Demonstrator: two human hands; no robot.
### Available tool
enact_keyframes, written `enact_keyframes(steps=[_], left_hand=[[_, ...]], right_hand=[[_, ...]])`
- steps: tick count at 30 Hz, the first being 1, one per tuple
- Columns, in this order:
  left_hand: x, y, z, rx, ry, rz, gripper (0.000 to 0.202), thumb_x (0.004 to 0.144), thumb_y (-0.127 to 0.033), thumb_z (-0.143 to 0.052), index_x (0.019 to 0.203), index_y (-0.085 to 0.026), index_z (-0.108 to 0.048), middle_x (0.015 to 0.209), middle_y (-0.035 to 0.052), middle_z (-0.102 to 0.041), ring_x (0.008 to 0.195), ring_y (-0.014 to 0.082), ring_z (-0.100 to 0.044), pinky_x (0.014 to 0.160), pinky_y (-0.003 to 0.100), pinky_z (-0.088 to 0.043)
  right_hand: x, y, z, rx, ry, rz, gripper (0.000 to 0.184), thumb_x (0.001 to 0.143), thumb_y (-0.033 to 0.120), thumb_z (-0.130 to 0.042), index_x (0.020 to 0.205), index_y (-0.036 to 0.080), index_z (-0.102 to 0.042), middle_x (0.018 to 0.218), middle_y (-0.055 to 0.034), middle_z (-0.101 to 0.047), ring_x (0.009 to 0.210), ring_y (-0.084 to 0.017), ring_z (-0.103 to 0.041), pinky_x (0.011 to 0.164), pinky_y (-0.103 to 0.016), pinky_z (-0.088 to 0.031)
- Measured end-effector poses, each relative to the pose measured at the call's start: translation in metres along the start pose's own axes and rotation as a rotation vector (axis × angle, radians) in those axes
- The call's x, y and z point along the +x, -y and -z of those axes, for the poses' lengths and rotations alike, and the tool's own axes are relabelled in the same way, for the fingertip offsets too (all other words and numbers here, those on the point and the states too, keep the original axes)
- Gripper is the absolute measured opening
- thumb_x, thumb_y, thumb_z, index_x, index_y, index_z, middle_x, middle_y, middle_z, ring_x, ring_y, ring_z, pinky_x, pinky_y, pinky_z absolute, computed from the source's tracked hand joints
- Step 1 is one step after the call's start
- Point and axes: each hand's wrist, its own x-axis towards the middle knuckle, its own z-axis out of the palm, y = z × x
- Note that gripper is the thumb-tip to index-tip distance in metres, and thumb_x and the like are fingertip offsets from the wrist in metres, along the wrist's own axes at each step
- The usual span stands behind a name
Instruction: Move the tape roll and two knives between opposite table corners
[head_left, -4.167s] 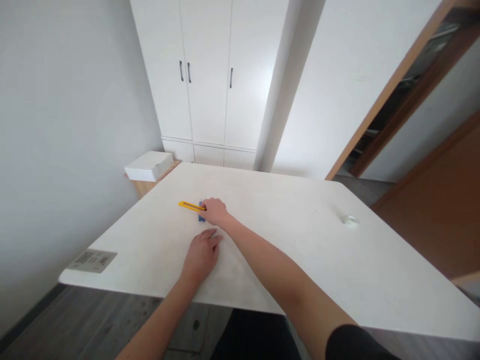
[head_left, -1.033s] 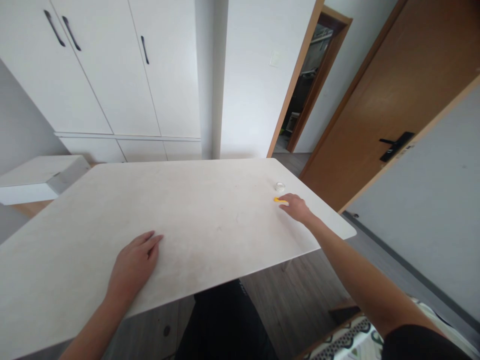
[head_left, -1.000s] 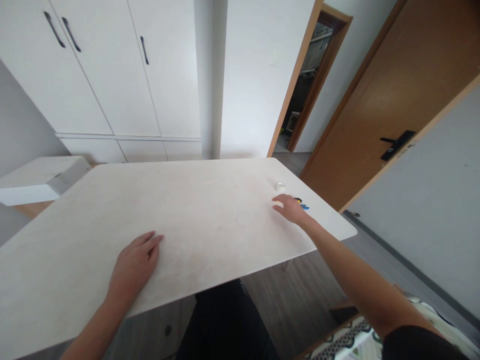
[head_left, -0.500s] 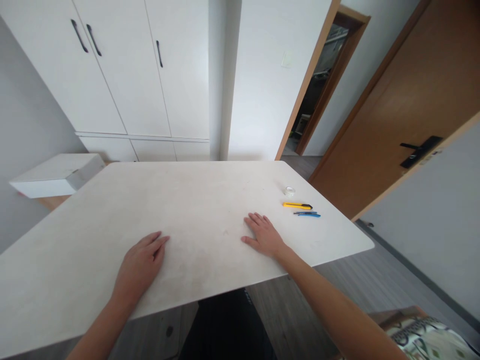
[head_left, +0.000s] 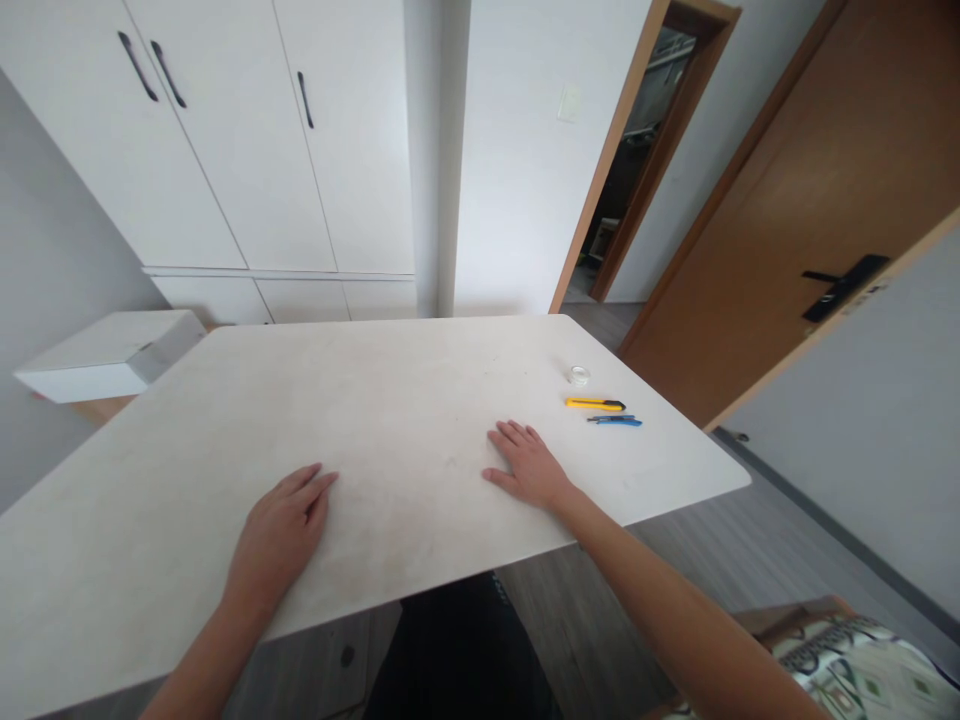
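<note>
My left hand [head_left: 279, 535] rests on the white table [head_left: 375, 390] near its front edge, fingers loosely stretched out, holding nothing. To its right, my right hand [head_left: 529, 468] lies flat on the tabletop with fingers and thumb apart, also empty. Just beyond it on the right are a yellow box cutter [head_left: 592, 404] with a dark end and, close below, a slim blue tool [head_left: 619, 421] with dark parts, perhaps another cutter. A small roll of whitish tape [head_left: 579, 375] sits behind them. Neither hand touches these things.
A white box [head_left: 97, 350] stands beyond the table's left side. White cupboards [head_left: 262, 180] line the far wall. At the right are a brown door [head_left: 765, 200] and a patterned cushion or cloth [head_left: 862, 665] on what seems a seat.
The camera view has shifted slightly. Both hands and the things on the table stay in place.
</note>
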Motion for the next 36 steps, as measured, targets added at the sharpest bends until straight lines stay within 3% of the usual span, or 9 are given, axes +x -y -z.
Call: enact_keyframes(steps=[36], left_hand=[[-0.0019,0.0036,-0.0017,0.041,-0.004,-0.049,0.047,0.098,-0.04,-0.039,0.115,-0.018,-0.077,0.129,0.0124,-0.07,0.116,0.0287,-0.067,0.106,0.044,-0.052]], right_hand=[[0.0007,-0.0033,-0.0034,0.0,-0.004,0.005,0.082,0.097,0.072,-0.041,0.158,0.018,-0.042,0.166,-0.0155,-0.032,0.154,-0.032,-0.025,0.125,-0.05,-0.015]])
